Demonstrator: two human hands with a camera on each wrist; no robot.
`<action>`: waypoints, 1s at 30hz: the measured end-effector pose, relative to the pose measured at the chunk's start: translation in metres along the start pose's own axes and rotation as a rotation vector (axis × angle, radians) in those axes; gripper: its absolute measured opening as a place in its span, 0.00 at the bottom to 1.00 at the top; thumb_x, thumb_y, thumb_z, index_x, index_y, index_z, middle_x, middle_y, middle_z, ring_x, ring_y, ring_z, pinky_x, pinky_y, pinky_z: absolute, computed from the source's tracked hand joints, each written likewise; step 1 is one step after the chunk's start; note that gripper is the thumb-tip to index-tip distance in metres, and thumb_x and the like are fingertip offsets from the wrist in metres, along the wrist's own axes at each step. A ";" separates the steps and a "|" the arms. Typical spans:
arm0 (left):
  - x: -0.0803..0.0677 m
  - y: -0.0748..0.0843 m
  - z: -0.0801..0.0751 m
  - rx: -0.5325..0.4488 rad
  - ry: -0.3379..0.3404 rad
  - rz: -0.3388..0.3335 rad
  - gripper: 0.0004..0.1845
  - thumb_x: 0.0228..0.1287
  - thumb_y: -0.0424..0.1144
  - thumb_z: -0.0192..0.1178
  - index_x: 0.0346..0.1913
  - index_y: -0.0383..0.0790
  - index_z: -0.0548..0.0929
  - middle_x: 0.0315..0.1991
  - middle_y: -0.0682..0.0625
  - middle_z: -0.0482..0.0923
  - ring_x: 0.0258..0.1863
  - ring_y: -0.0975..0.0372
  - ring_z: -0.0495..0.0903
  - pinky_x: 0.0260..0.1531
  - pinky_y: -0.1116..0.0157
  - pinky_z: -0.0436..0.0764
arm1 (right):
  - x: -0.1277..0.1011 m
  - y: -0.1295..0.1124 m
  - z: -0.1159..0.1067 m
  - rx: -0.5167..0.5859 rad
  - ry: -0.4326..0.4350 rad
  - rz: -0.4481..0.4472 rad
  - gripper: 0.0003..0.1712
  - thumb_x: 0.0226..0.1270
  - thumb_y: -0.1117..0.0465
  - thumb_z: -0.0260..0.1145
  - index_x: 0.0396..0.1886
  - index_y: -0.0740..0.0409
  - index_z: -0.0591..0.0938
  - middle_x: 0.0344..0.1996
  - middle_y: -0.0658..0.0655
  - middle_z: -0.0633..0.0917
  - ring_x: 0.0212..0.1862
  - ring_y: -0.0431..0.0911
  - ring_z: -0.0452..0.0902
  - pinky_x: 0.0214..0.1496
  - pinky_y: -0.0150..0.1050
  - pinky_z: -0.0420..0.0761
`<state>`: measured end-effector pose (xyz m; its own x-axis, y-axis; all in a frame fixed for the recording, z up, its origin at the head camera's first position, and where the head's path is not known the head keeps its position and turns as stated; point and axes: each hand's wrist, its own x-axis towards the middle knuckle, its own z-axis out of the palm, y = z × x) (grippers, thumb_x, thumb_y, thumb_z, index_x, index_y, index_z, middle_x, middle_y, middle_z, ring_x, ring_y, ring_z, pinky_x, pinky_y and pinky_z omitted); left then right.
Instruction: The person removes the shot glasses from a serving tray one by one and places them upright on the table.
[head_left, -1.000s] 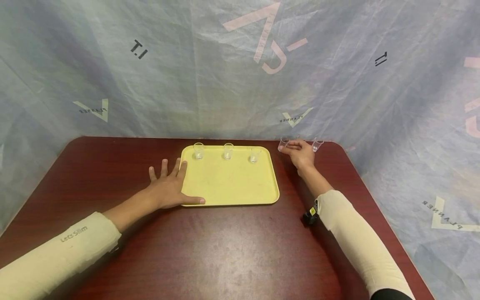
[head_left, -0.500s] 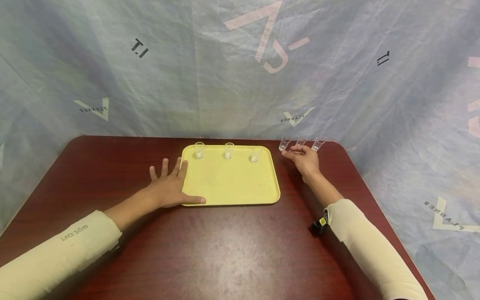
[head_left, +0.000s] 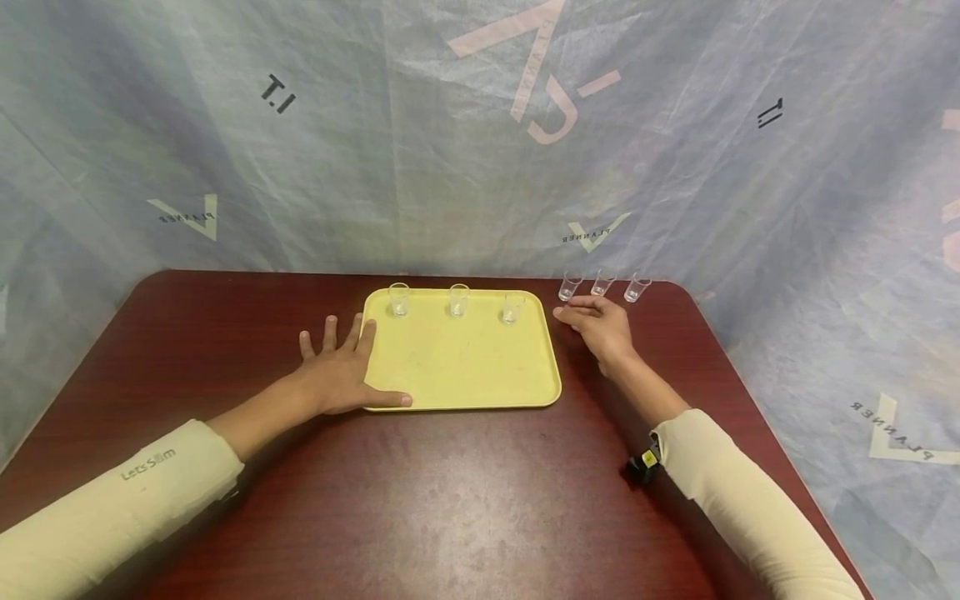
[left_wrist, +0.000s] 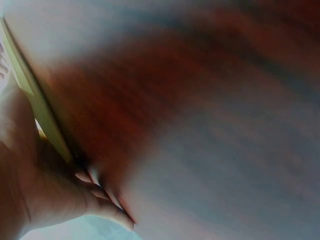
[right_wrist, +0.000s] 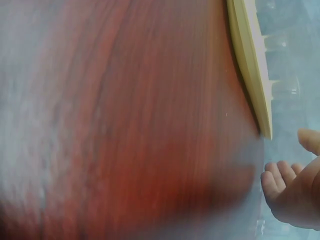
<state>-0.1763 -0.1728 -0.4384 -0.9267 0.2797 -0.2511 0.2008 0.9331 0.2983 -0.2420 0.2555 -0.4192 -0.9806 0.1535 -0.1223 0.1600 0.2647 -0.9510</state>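
Observation:
My left hand (head_left: 339,373) is spread against the left side of a yellow tray (head_left: 457,367), its thumb over the near-left corner. Along the tray's far side stand three small clear glasses, the left one (head_left: 399,301), the middle one (head_left: 459,301) and the right one (head_left: 513,309). To the tray's right, my right hand (head_left: 602,329) is just in front of three more clear glasses (head_left: 569,287) lined up on the table. In the right wrist view its thumb (right_wrist: 311,140) is apart from the loosely bent fingers, with nothing between them.
The dark red wooden table (head_left: 450,492) has rounded far corners. A grey printed sheet (head_left: 337,150) hangs right behind its far edge and along the sides. A small black device (head_left: 642,463) sits at my right wrist, under the sleeve cuff.
My right hand let go of the left glass of the table row and drew back toward me, so all three glasses there now show. My left hand and the tray stayed put.

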 end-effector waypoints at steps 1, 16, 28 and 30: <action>0.000 0.000 0.000 0.000 0.001 0.000 0.88 0.48 0.98 0.57 0.94 0.37 0.38 0.94 0.33 0.31 0.90 0.24 0.26 0.76 0.12 0.32 | 0.000 0.000 0.001 0.003 -0.005 -0.008 0.32 0.73 0.57 0.82 0.71 0.67 0.84 0.40 0.39 0.94 0.44 0.29 0.89 0.57 0.32 0.88; -0.003 0.000 0.000 -0.008 -0.003 -0.003 0.88 0.48 0.97 0.57 0.94 0.38 0.37 0.94 0.32 0.30 0.90 0.24 0.26 0.75 0.12 0.32 | -0.001 -0.010 0.037 0.026 -0.181 -0.128 0.36 0.72 0.62 0.81 0.75 0.68 0.82 0.70 0.70 0.87 0.68 0.52 0.88 0.63 0.29 0.86; -0.003 0.001 0.000 -0.005 -0.004 -0.004 0.88 0.48 0.98 0.57 0.94 0.38 0.37 0.94 0.33 0.30 0.90 0.24 0.26 0.75 0.12 0.31 | 0.003 -0.016 0.064 -0.005 -0.184 -0.150 0.36 0.69 0.66 0.83 0.75 0.68 0.83 0.68 0.73 0.88 0.69 0.59 0.87 0.59 0.28 0.85; -0.003 0.001 0.000 -0.006 -0.002 -0.001 0.88 0.48 0.97 0.57 0.94 0.38 0.37 0.94 0.32 0.30 0.89 0.24 0.26 0.75 0.12 0.32 | 0.003 -0.016 0.065 -0.016 -0.184 -0.147 0.35 0.70 0.65 0.83 0.75 0.66 0.83 0.68 0.72 0.88 0.70 0.60 0.87 0.61 0.30 0.85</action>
<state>-0.1734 -0.1724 -0.4369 -0.9262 0.2789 -0.2535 0.1975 0.9321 0.3037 -0.2551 0.1894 -0.4224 -0.9974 -0.0633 -0.0334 0.0139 0.2864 -0.9580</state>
